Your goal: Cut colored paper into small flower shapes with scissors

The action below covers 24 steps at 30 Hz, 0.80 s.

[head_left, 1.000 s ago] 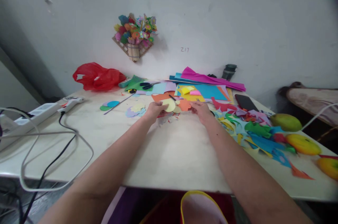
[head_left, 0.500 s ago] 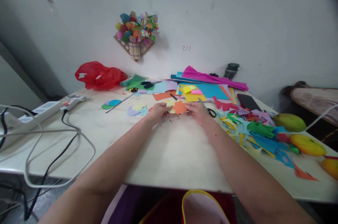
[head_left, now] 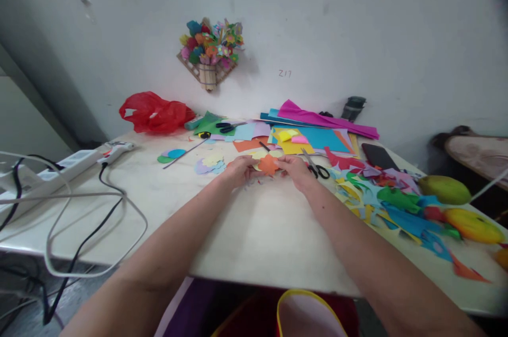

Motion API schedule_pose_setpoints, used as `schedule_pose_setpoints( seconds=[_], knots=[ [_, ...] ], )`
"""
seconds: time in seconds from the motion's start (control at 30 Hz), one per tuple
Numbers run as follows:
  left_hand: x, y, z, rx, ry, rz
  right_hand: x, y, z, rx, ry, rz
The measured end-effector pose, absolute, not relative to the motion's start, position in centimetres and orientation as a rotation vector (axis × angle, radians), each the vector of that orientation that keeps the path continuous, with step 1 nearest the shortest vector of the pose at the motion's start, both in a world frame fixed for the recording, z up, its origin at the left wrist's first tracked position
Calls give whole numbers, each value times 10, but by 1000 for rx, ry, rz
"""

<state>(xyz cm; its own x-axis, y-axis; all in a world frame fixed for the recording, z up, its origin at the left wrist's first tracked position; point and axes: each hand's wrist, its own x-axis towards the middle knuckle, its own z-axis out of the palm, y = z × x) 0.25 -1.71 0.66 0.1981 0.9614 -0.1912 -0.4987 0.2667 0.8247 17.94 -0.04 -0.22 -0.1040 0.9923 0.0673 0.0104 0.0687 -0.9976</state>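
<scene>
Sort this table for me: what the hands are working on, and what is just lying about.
In hand: orange paper flower, pinched between left hand and right hand.

Lying about: scissors beside the right hand, red plastic bag, phone, mangoes, power strip, paper scraps.

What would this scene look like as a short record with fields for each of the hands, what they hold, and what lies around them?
Left hand: pinches the left edge of the orange paper flower
Right hand: pinches the flower's right edge
Surface: pale table
Beside right hand: black-handled scissors, lying flat
Behind the hands: coloured paper sheets
Right side: paper scraps, mangoes
Left side: red plastic bag, power strip
</scene>
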Motion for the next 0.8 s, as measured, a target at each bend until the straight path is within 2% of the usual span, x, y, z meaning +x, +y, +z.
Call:
schedule_pose_setpoints(
  seconds=[0.33,0.57,0.8],
  knots=[
    [-1,-18,10,757,853,1129,155,4,14,-1302,-1374,1177],
    [-5,-14,8,749,859,1092,148,5,0,-1234,-1323,1220],
    [-5,-13,1,897,895,1073,162,10,-16,-1222,-1442,1009]
  ],
)
